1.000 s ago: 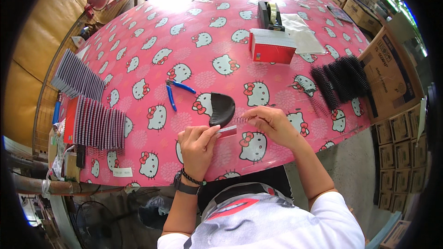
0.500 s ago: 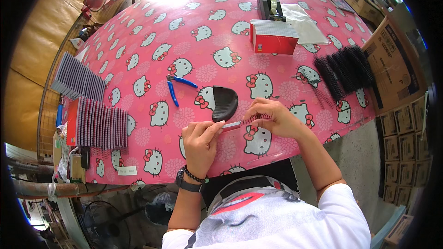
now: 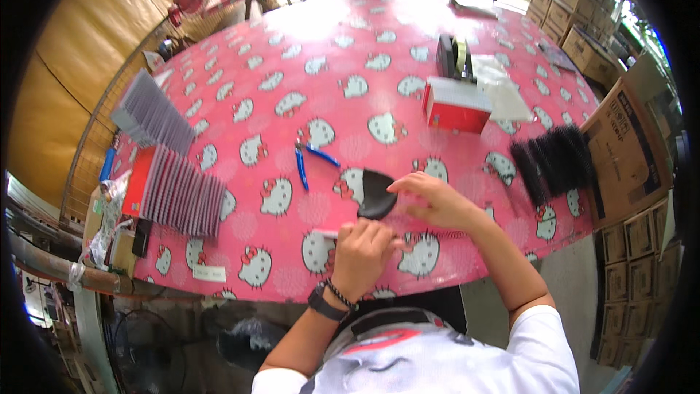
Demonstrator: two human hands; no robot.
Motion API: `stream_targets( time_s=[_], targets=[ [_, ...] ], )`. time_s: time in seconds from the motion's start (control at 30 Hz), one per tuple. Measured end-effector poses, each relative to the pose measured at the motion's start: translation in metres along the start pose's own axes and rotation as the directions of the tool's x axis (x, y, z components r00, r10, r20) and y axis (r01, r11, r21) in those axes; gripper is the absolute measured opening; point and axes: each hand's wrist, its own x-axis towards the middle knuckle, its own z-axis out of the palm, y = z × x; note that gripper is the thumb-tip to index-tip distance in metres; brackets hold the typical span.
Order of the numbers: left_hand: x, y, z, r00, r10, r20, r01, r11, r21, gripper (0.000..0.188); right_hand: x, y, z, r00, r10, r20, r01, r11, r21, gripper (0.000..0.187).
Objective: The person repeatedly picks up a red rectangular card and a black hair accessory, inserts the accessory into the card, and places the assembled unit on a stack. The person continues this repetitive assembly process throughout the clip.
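Observation:
My left hand (image 3: pixel 362 252) is closed over a thin small booklet (image 3: pixel 328 233), and only a pale edge of it shows left of the fingers. A dark reddish spiral coil (image 3: pixel 448 233) lies to the right of that hand; whether it is threaded in the booklet is hidden. My right hand (image 3: pixel 441 203) is off the coil, fingers apart and slightly curled, with the index fingertip beside a black half-moon-shaped pad (image 3: pixel 379 195). Blue-handled nippers (image 3: pixel 302 171) lie spread on the table, beyond the pad to the left.
Stacks of booklets (image 3: pixel 182 197) stand at the left edge. A red-covered stack (image 3: pixel 458 106), a black tape dispenser (image 3: pixel 445 58) and white plastic sheets (image 3: pixel 503 95) sit far right. Bundled black coils (image 3: pixel 554 168) lie near a cardboard box (image 3: pixel 631 153). A patterned pink cloth (image 3: pixel 292 211) covers the table.
My right hand has let go of the coil and opened, reaching toward the black pad. My left hand has turned over the booklet. The view has tilted upward.

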Motion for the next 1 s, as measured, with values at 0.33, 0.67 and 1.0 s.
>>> stream_targets(
  time_s=[0.33, 0.67, 1.0],
  targets=[
    [-0.004, -0.012, -0.008, 0.999, 0.046, -0.005, -0.046, 0.998, -0.048, 0.018, 0.036, 0.034, 0.038, 0.993, -0.116, 0.004, 0.109, 0.919, -0.38, 0.053],
    [-0.007, -0.01, -0.017, 0.982, -0.098, -0.164, 0.105, 0.994, 0.033, 0.027, -0.033, 0.038, 0.022, 0.995, 0.102, -0.016, -0.068, 0.766, 0.64, 0.049],
    [-0.019, -0.036, -0.013, 0.989, -0.049, -0.14, 0.054, 0.998, 0.035, 0.024, -0.026, 0.014, 0.032, 0.999, 0.002, 0.039, -0.024, 0.815, 0.579, 0.039]
  ],
)
